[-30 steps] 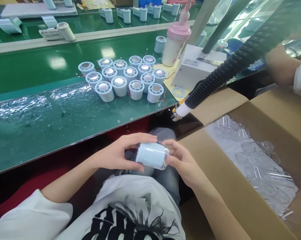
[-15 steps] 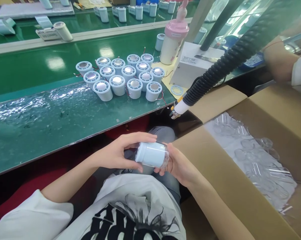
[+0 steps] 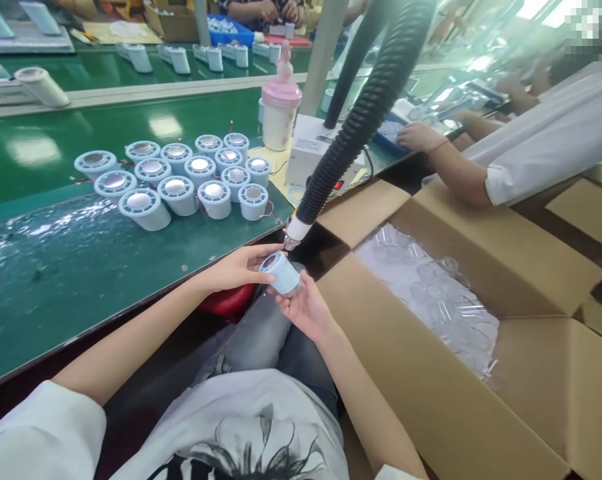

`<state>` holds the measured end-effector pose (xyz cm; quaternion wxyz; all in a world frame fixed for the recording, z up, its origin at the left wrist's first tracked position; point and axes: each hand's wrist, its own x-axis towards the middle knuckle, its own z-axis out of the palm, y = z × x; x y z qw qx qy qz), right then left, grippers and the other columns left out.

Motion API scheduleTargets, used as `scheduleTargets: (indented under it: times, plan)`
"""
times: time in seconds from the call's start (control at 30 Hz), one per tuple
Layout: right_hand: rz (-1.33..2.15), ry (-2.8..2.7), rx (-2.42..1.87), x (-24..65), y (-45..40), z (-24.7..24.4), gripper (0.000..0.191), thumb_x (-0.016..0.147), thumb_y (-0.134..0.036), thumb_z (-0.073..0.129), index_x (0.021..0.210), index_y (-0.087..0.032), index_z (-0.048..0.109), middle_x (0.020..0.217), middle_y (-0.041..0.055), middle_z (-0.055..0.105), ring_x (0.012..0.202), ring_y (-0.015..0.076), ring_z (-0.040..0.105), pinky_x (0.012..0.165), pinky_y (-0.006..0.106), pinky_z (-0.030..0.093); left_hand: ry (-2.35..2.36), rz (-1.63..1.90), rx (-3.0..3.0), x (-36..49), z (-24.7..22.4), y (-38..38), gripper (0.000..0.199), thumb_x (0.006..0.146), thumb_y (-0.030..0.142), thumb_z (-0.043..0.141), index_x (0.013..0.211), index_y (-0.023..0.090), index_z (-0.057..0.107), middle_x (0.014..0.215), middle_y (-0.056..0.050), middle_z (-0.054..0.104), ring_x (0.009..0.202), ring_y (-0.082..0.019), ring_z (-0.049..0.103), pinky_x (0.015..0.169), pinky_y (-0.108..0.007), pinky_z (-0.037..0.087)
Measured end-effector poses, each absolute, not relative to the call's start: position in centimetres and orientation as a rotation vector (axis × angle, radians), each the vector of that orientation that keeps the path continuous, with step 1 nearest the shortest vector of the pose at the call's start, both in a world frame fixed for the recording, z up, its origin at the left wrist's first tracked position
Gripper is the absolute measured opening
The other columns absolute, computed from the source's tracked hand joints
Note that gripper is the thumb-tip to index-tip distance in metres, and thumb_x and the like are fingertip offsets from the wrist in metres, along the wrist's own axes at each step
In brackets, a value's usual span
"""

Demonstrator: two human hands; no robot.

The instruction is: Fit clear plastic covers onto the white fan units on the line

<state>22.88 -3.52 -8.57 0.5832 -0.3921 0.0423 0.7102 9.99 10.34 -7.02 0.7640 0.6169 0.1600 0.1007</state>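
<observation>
Both of my hands hold a light-blue cylinder (image 3: pixel 283 273) above my lap. A clear plastic cup (image 3: pixel 297 291) sits around its lower end. My left hand (image 3: pixel 238 268) has thumb and fingers on the rim at the upper end, which shows a round metal disc. From below, my right hand (image 3: pixel 308 308) is closed around the cup end, its fingertips partly hidden. Right above the cylinder hangs the white nozzle (image 3: pixel 295 232) of a black corrugated hose (image 3: pixel 351 133), close to my left fingertips.
Several similar cylinders (image 3: pixel 175 195) with red wires stand on the green bench (image 3: pixel 71 280). Behind the hose are a white box (image 3: pixel 305 150) and a pink-lidded bottle (image 3: pixel 279 113). An open carton (image 3: pixel 405 360) with clear cups (image 3: pixel 431 287) stands at right, near a co-worker's arm (image 3: pixel 451 170).
My hands have lifted the cylinder up towards the nozzle and tilted it so the disc end faces up. The view has swung to the right.
</observation>
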Motion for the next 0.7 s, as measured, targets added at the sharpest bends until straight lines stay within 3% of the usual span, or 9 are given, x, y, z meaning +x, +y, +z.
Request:
scheduleTargets:
  times: [0.17, 0.4, 0.53, 0.7]
  plan:
    - [1.589, 0.035, -0.940, 24.1, -2.0, -9.1, 0.051, 0.100, -0.045, 0.026, 0.093, -0.011, 0.063, 0.068, 0.0104, 0.070, 0.050, 0.0102, 0.061, 0.044, 0.016, 0.046, 0.313, 0.189, 1.468, 11.2, -6.8, 11.8, 0.068, 0.069, 0.021, 0.079, 0.132, 0.013, 0.054, 0.133, -0.017, 0.058, 0.120, -0.029, 0.057, 0.104, -0.048, 0.045]
    - [1.442, -0.130, -1.046, 24.3, -2.4, -9.0, 0.023, 0.090, -0.038, 0.054, 0.093, -0.017, 0.061, 0.070, 0.0023, 0.072, 0.050, 0.0087, 0.060, 0.048, 0.016, 0.046, 0.384, 0.332, 1.795, 7.0, -5.0, 10.6, 0.053, 0.072, 0.015, 0.072, 0.120, 0.018, 0.049, 0.125, -0.013, 0.057, 0.105, -0.020, 0.062, 0.091, -0.036, 0.053]
    - [1.447, -0.210, -1.058, 23.8, -3.2, -8.0, 0.034, 0.081, -0.049, 0.062, 0.093, -0.017, 0.062, 0.064, 0.0027, 0.072, 0.048, 0.0103, 0.059, 0.044, 0.017, 0.042, 0.382, 0.476, 2.125, 5.3, -3.5, 9.3, 0.046, 0.070, 0.011, 0.067, 0.112, 0.019, 0.050, 0.110, -0.007, 0.055, 0.094, -0.017, 0.058, 0.079, -0.031, 0.052]
    - [1.436, -0.250, -1.092, 23.5, -4.2, -6.0, 0.049, 0.066, -0.060, 0.071, 0.089, -0.018, 0.064, 0.067, 0.0012, 0.071, 0.051, 0.0111, 0.060, 0.044, 0.019, 0.045, 0.230, 0.492, 2.406, 4.4, -2.4, 8.7, 0.056, 0.074, 0.012, 0.061, 0.128, 0.028, 0.055, 0.109, -0.008, 0.051, 0.098, -0.020, 0.054, 0.085, -0.035, 0.050]
